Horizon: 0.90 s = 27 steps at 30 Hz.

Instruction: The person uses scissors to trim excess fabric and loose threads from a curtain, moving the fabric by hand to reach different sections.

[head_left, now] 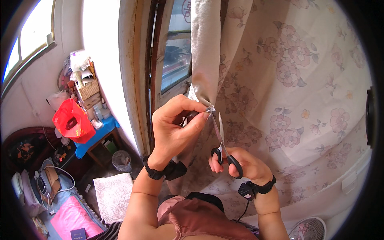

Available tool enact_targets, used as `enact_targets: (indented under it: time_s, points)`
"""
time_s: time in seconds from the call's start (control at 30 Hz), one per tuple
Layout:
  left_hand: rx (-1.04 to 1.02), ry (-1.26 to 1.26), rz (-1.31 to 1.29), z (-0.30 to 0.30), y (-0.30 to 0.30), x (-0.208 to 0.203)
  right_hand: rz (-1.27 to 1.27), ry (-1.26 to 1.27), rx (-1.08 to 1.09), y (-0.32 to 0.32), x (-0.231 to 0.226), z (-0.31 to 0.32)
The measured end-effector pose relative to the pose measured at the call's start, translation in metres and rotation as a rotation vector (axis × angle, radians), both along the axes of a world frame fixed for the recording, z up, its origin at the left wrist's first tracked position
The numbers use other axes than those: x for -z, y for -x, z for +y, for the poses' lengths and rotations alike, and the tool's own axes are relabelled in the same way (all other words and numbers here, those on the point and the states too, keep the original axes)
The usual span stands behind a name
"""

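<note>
My left hand (174,126) is raised in front of the gathered light curtain (206,56), thumb and forefinger pinched together. At their tips is a small shiny, clear-looking bit (211,108), too small to make out, right by the narrowed part of the curtain. My right hand (250,163) holds scissors (221,134) by their black handles, fingers through the loops. The blades point upward and are parted, with their tips just below and right of the pinched fingertips. Both wrists wear black bands with small devices.
A floral curtain (288,76) fills the right side behind my hands. A wooden-framed window (176,60) stands behind the left hand. Left are a red plastic bag (74,122) on a blue-covered table, a waste bin (121,160) and a bed with a pink cloth (74,218). A fan (308,230) stands lower right.
</note>
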<state>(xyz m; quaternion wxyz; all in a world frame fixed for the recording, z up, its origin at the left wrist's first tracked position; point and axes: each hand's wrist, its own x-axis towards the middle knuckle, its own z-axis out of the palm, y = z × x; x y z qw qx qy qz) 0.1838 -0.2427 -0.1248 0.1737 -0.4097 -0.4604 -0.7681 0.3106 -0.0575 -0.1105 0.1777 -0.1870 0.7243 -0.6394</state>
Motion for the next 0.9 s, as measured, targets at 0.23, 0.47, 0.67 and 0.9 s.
enact_targets:
  time_s: [0.23,0.47,0.67,0.9]
  points:
    - [0.031,-0.001,-0.130,-0.002,-0.002,0.002,0.059,0.046,-0.022,0.005,0.007,-0.002]
    - [-0.054,0.017,-0.133,0.007,0.000,0.003,0.160,0.318,0.311,0.001,0.000,-0.010]
    - [-0.247,0.050,0.034,0.018,-0.005,0.001,0.447,0.510,0.601,0.023,0.000,-0.019]
    - [-0.199,0.073,0.066,0.022,-0.011,0.004,0.458,0.525,0.731,0.031,-0.007,-0.033]
